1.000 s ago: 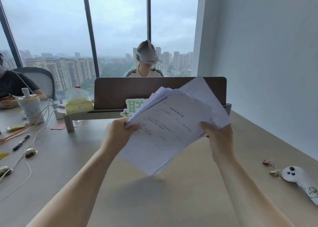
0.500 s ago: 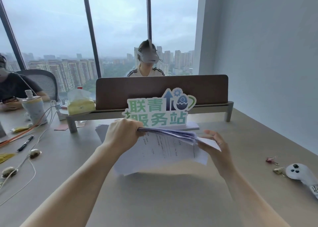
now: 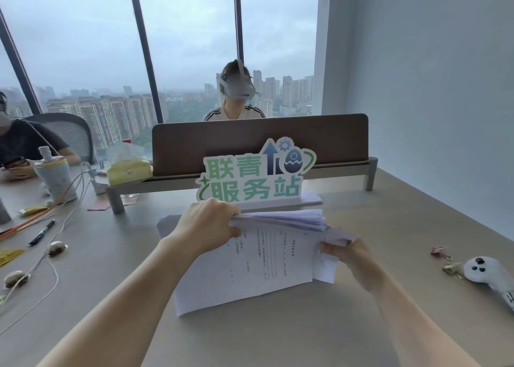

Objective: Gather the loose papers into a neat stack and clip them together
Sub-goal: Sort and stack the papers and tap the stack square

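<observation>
Squaring-up step: the left hand (image 3: pixel 207 224) grips the papers (image 3: pixel 267 255), right hand (image 3: pixel 351 258) pinches their far side. Next, tap edges level, then fetch a clip (image 3: pixel 440 252).

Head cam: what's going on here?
A person is squaring up a stack of white printed papers over the beige table. The left hand grips one end and the right hand holds the other. The sheets are uneven and unclipped. Small coloured binder clips lie untouched to the right.
</observation>
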Demonstrator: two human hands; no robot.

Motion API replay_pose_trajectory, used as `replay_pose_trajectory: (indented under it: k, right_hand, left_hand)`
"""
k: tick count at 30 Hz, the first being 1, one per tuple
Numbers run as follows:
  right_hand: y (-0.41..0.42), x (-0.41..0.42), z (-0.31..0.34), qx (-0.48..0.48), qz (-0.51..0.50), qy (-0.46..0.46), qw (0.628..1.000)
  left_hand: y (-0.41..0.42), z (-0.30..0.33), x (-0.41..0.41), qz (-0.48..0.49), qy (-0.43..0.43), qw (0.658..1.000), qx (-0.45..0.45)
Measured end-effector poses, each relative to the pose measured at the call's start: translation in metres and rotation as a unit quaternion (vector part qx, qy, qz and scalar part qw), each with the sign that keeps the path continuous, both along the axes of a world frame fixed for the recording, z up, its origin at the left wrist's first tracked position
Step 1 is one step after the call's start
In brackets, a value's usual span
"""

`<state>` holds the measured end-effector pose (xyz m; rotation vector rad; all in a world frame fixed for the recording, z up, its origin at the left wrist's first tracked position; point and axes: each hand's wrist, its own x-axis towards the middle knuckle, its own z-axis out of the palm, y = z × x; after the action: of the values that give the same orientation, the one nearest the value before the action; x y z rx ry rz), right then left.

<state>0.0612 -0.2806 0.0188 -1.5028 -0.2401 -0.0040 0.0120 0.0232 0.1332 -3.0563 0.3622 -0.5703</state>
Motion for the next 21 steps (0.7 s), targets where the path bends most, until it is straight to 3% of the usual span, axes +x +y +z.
replay_pose_trajectory:
  k: [7,12,15,18,21]
  right_hand:
    - [0.028,-0.006,0.019,-0.021,0.099,-0.032,0.994]
    - [0.054,-0.004,0.009,-0.049,0.032,-0.056,0.997]
    - [0.055,-0.005,0.007,-0.02,0.012,-0.029,0.999]
    - [0.052,-0.008,0.008,0.007,0.0,-0.016,1.0]
    - [0.051,-0.009,0.007,0.024,-0.006,-0.005,1.0]
  left_hand:
    - [-0.005,-0.003,-0.002,-0.01,-0.001,1.0,-0.005]
    - [-0.012,-0.006,-0.003,-0.015,-0.017,1.0,-0.004]
    - [0.005,-0.009,-0.005,0.011,-0.087,0.996,-0.014]
    - [0.034,-0.009,-0.009,0.078,-0.111,0.987,-0.087]
    - [0.062,-0.013,-0.013,0.111,-0.063,0.951,-0.282]
